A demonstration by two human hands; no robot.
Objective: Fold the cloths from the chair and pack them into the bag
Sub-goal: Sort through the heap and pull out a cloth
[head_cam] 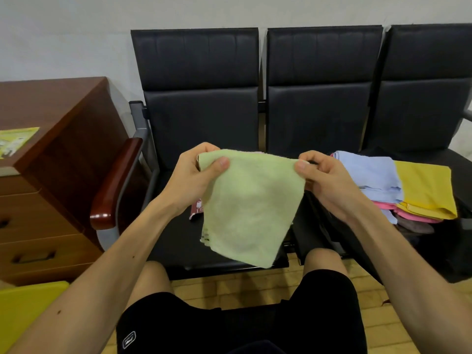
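Pale green cloth (pixel 252 205) hanging folded above black chair (pixel 204 118), stacked cloths (pixel 398 185) rightward

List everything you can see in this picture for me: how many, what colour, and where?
green cloth: one, pale green, held up before the left seat
cloth pile: one, blue, yellow, pink and dark layers, on the seats at right
patterned item: one, red and white, left seat, mostly hidden
chairs: three, black, joined in a row
armrest: one, reddish wood, row's left end
drawer cabinet: one, brown, left of the chairs
leaflet: one, yellow-green, on the cabinet
flat yellow thing: one, bottom left corner, unidentifiable
shorts: one pair, black, on the person
left grip: one bare hand, pinching the cloth's top left corner
right grip: one bare hand, pinching its top right corner
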